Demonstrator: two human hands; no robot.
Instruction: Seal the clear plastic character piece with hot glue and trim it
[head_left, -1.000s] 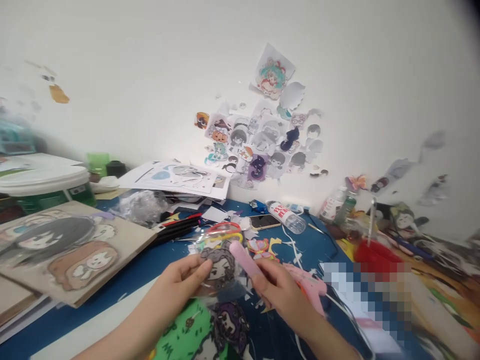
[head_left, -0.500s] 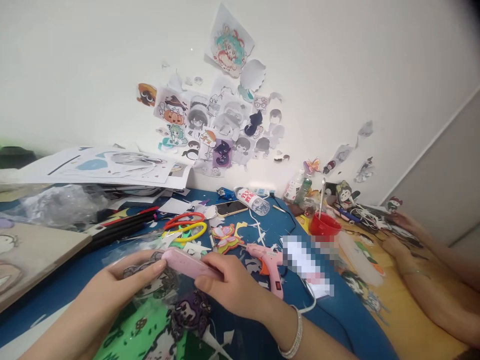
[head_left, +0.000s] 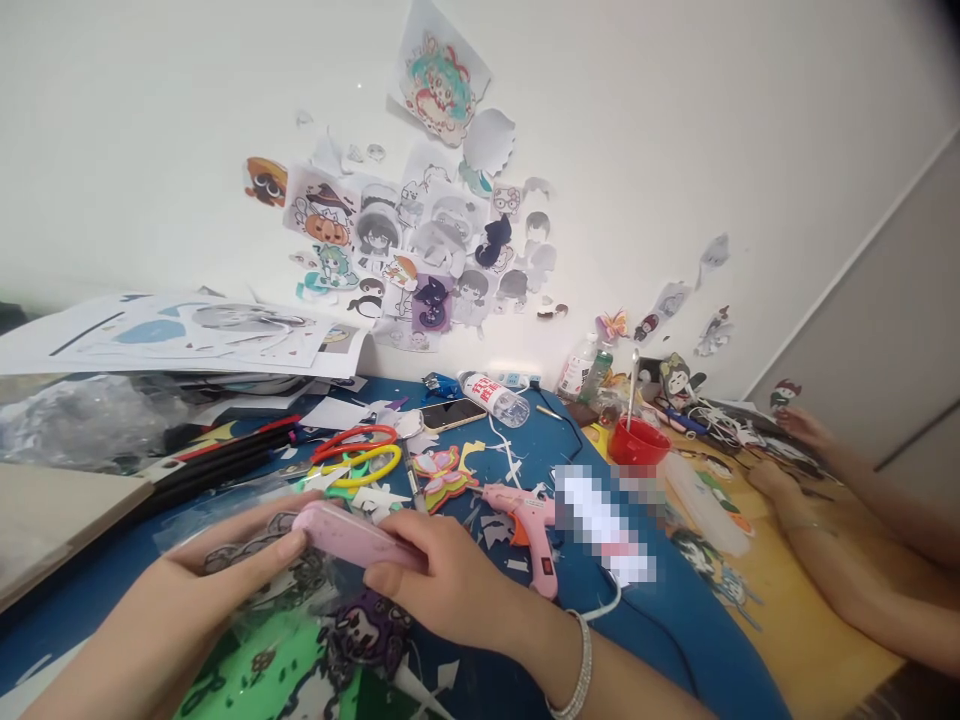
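Note:
A long, flat pink object (head_left: 352, 532) with a rounded end lies between my hands; I cannot make out its kind. My right hand (head_left: 442, 575) grips its right end, fingers on top and thumb below. At its left end, the thumb of my left hand (head_left: 247, 555) presses, while its fingers curl around a grey-outlined cartoon cutout (head_left: 238, 560) in or beside clear plastic. Under my hands lie a purple-and-black cartoon cutout (head_left: 367, 632) and a green sheet (head_left: 255, 660) with dark drawings.
Scissors with red and yellow handles (head_left: 360, 462), a butterfly cutout (head_left: 444, 475) and a pink glue gun (head_left: 529, 520) lie ahead on the blue table. Beyond are a phone (head_left: 452, 415) and a bottle (head_left: 493, 398). A red cup (head_left: 637, 445) stands right, near another person's arms (head_left: 825, 560).
The view has shifted slightly to the right. My hands keep their hold on the pink object, with little change in pose. At right, the other person's hand holds up a small cutout.

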